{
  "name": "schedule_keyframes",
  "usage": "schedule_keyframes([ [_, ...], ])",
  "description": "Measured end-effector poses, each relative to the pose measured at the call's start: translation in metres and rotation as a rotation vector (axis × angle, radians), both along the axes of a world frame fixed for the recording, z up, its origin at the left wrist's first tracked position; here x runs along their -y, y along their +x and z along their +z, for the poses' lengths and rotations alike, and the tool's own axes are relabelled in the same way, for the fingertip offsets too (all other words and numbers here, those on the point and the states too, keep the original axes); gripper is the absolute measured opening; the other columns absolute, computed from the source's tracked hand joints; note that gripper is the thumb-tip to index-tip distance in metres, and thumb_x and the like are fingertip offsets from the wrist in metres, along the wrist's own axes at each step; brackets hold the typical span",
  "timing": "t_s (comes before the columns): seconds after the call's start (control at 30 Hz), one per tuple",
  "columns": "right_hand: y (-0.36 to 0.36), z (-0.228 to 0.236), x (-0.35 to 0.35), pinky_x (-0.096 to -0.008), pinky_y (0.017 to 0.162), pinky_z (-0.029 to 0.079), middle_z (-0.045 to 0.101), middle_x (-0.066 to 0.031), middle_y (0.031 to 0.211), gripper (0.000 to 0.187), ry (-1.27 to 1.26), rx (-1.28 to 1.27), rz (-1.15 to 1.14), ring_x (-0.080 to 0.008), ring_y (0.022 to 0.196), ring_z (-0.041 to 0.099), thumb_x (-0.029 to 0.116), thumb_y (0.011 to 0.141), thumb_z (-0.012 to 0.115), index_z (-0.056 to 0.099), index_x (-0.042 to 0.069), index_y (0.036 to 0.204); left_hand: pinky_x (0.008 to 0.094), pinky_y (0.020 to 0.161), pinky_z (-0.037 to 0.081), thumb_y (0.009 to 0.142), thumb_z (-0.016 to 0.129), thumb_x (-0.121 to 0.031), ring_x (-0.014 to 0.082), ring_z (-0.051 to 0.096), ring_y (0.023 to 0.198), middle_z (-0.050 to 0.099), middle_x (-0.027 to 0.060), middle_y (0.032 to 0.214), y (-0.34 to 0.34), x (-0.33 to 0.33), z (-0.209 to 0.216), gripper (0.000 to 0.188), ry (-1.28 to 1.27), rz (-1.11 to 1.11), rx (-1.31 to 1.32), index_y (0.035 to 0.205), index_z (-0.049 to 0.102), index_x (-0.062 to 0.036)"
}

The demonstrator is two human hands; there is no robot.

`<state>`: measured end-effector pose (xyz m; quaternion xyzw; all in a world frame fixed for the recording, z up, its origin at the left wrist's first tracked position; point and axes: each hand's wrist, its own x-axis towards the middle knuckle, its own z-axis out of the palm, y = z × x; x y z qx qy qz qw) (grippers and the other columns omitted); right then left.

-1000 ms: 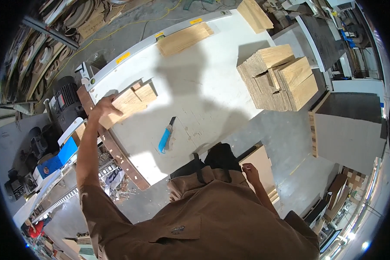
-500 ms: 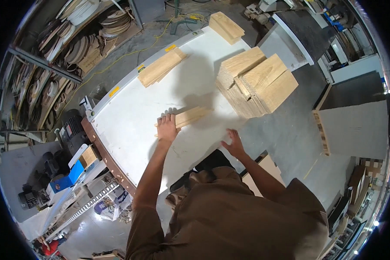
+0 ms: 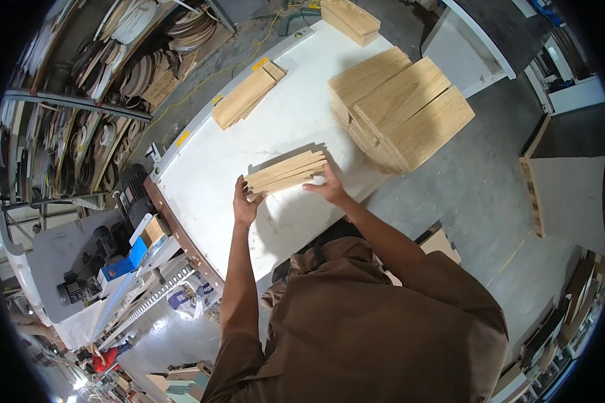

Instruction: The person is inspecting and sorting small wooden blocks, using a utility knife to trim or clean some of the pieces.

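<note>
A bundle of thin, pale wooden boards is held between my two hands over the white tabletop, its long edges facing me. My left hand grips the left end, with the thumb on the near side and the fingers round the end. At the opposite end my right hand presses in, fingers against the board ends and thumb along the near edge. The board ends are slightly uneven. Whether the bundle touches the table I cannot tell.
Large stacks of wooden boards stand on the white table to the right. A smaller pile lies by a long level along the far edge. Another wooden stack occupies the far corner. Motors sit at left.
My right hand has come in from the right and taken the bundle's right end. The left hand has shifted from over the boards to their left end. The bundle now looks squared up.
</note>
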<state>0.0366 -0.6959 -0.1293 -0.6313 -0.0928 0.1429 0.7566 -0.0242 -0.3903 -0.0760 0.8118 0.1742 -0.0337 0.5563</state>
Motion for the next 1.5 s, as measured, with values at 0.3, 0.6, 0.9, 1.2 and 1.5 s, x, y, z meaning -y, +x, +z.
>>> schedule_keyframes([
  [0.3,-0.011,-0.004,-0.004,-0.0405,0.121,0.042,0.055,-0.0175,0.154,0.102,0.058,0.013,-0.045,-0.0286,0.144,0.053,0.004,0.089,0.087,0.023,-0.002,0.168,0.0419,0.114,0.052,0.088,0.075,0.013,0.0333,0.064,0.129,0.058,0.0196,0.146,-0.018,0.030,-0.013,0.093,-0.002,0.081,0.163,0.166,0.028,-0.0013],
  [0.6,0.018,-0.012,0.035,-0.0459,0.118,0.045,0.056,-0.0205,0.154,0.091,-0.547,0.275,-0.071,-0.0398,0.141,0.054,0.020,0.077,0.096,0.053,0.004,0.156,0.0481,0.102,0.060,0.083,0.088,-0.005,0.0369,0.065,0.128,0.058,0.0094,0.146,-0.004,0.032,0.041,0.072,0.551,-0.110,-0.121,0.147,0.055,-0.0156],
  [0.9,0.001,-0.003,0.038,-0.0411,0.118,0.047,0.060,-0.0200,0.152,0.085,-0.515,0.218,0.017,-0.0345,0.140,0.058,0.013,0.082,0.092,0.052,0.003,0.157,0.0452,0.102,0.059,0.082,0.088,0.000,0.0365,0.067,0.125,0.059,0.0159,0.144,-0.044,0.035,0.013,0.080,0.355,-0.025,-0.005,0.152,0.053,-0.0138],
  [1.2,-0.028,-0.036,0.013,-0.0350,0.118,0.042,0.060,-0.0119,0.149,0.078,-0.009,-0.087,0.031,-0.0204,0.136,0.056,0.002,0.101,0.071,0.031,0.000,0.167,0.0419,0.131,0.032,0.088,0.061,0.023,0.0314,0.028,0.164,0.009,0.0200,0.182,-0.049,0.049,-0.013,0.112,-0.206,0.141,0.038,0.175,-0.003,-0.0084],
  [1.5,-0.029,-0.037,0.017,-0.0321,0.115,0.044,0.056,-0.0125,0.155,0.085,-0.003,-0.118,0.064,-0.0200,0.142,0.054,-0.004,0.103,0.063,0.016,0.005,0.173,0.0397,0.132,0.030,0.084,0.062,0.023,0.0305,0.031,0.162,0.017,0.0211,0.180,-0.051,0.054,-0.008,0.116,-0.306,0.172,0.103,0.174,-0.005,-0.0047],
])
